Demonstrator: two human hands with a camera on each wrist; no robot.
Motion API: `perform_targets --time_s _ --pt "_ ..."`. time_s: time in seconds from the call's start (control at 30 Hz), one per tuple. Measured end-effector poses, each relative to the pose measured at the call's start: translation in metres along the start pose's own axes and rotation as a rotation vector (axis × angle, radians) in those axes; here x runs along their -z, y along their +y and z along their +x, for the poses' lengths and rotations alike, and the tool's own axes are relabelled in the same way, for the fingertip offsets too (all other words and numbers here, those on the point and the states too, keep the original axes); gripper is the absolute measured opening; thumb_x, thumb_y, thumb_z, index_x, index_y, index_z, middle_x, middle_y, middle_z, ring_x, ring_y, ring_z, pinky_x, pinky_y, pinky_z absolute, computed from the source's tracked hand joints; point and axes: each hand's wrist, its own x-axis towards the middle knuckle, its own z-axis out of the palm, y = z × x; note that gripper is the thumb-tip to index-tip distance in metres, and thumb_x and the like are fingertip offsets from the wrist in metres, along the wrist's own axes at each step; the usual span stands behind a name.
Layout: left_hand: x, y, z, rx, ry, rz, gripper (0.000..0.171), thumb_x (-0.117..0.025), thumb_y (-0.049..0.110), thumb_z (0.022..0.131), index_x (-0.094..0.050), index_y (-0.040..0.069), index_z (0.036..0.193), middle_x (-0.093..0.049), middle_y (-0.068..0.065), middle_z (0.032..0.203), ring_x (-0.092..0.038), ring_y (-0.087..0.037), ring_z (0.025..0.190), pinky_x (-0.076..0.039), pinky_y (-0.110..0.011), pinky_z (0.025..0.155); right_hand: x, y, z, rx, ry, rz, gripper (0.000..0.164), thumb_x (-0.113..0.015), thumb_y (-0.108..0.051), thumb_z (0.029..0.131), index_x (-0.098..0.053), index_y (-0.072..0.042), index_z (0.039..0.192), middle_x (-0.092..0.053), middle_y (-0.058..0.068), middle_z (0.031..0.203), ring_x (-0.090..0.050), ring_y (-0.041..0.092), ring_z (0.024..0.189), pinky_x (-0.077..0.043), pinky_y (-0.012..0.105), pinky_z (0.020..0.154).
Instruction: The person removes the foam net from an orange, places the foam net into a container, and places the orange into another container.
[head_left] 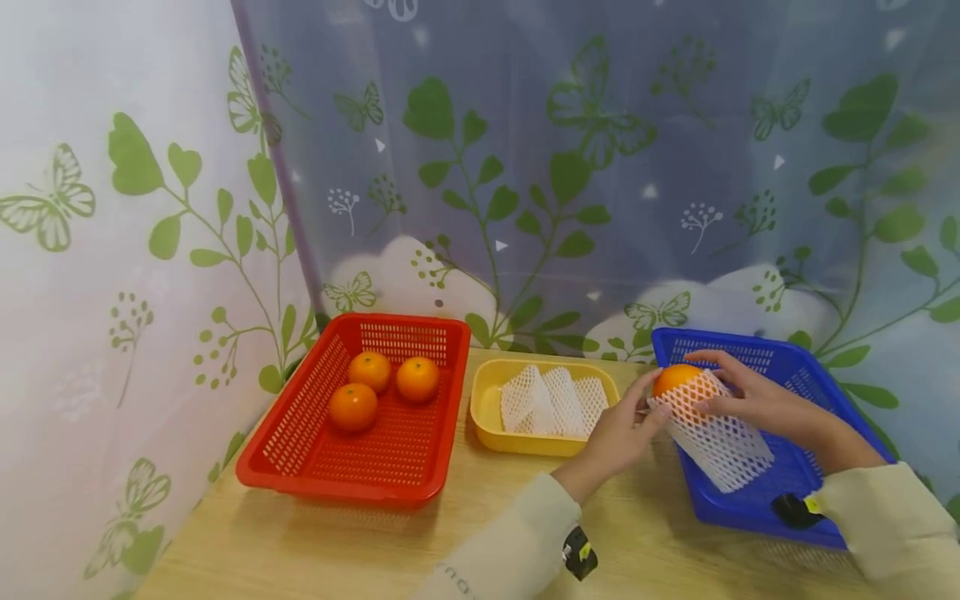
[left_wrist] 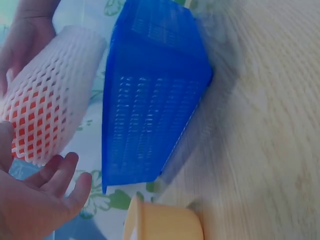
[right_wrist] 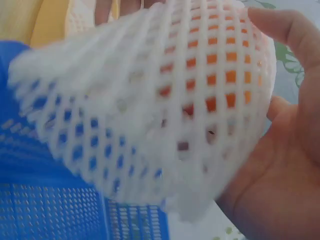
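Above the blue basket, an orange sits in the end of a white foam net sleeve; its upper part is bare in the head view. My left hand holds it from the left, thumb on the sleeve's edge. On the other side, my right hand grips orange and sleeve between thumb and fingers. The sleeve's loose end hangs down toward the basket. Orange skin shows through the mesh in the right wrist view. The left hand's outer fingers spread away from the net in the left wrist view.
A red basket with three oranges stands at the left of the wooden table. Between the baskets is a yellow tray with several foam net sleeves. A patterned curtain hangs close behind.
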Motion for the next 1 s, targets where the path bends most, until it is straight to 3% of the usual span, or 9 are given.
perform_targets --time_s 0.2,0.37,0.57,0.7,0.83,1.0 --pt "0.018 -0.004 -0.001 -0.045 0.017 -0.049 0.040 -0.047 0.034 0.103 -0.046 0.028 0.142 -0.052 0.000 0.139 -0.059 -0.012 0.110 -0.050 -0.022 0.085 -0.025 -0.003 0.012 0.017 0.023 0.045 0.063 -0.055 -0.024 0.099 -0.024 -0.014 0.153 -0.037 0.028 0.142 -0.054 0.041 0.112 -0.049 0.052 0.081" --pt "0.028 -0.012 -0.002 -0.065 0.158 -0.051 0.025 -0.052 0.028 0.102 -0.059 0.020 0.124 -0.057 -0.004 0.124 -0.060 -0.015 0.105 -0.051 -0.021 0.083 -0.047 -0.006 0.025 0.024 0.069 0.132 0.063 -0.055 -0.024 0.100 -0.023 -0.014 0.154 -0.040 0.027 0.139 -0.056 0.035 0.108 -0.052 0.045 0.080" --pt "0.041 -0.022 -0.006 -0.078 0.281 -0.089 0.017 -0.054 0.025 0.101 -0.058 0.010 0.105 -0.057 -0.005 0.110 -0.063 -0.019 0.101 -0.052 -0.023 0.080 -0.066 -0.011 0.034 0.068 0.137 0.165 0.059 -0.052 -0.025 0.101 -0.027 -0.011 0.153 -0.037 0.024 0.145 -0.050 0.042 0.118 -0.050 0.052 0.087" --pt "0.050 -0.026 -0.011 -0.093 0.286 -0.095 0.018 -0.051 0.026 0.102 -0.056 0.009 0.107 -0.056 -0.007 0.117 -0.060 -0.020 0.107 -0.051 -0.023 0.081 -0.079 -0.013 0.039 0.084 0.191 0.191 0.055 -0.052 -0.026 0.102 -0.032 -0.012 0.152 -0.034 0.023 0.150 -0.047 0.045 0.121 -0.051 0.047 0.086" --pt "0.059 -0.027 -0.016 -0.129 0.245 -0.084 0.019 -0.049 0.026 0.103 -0.054 0.008 0.109 -0.055 -0.009 0.123 -0.056 -0.021 0.115 -0.051 -0.025 0.086 -0.092 -0.014 0.043 0.098 0.223 0.220 0.054 -0.052 -0.024 0.102 -0.034 -0.012 0.150 -0.036 0.021 0.148 -0.049 0.044 0.120 -0.052 0.038 0.083" --pt "0.070 -0.028 -0.024 -0.155 0.219 -0.058 0.017 -0.049 0.024 0.103 -0.053 0.008 0.109 -0.056 -0.009 0.122 -0.055 -0.021 0.117 -0.049 -0.029 0.090 -0.109 -0.018 0.046 0.114 0.223 0.235 0.061 -0.058 -0.020 0.099 -0.028 -0.012 0.151 -0.038 0.024 0.143 -0.053 0.043 0.114 -0.053 0.036 0.080"
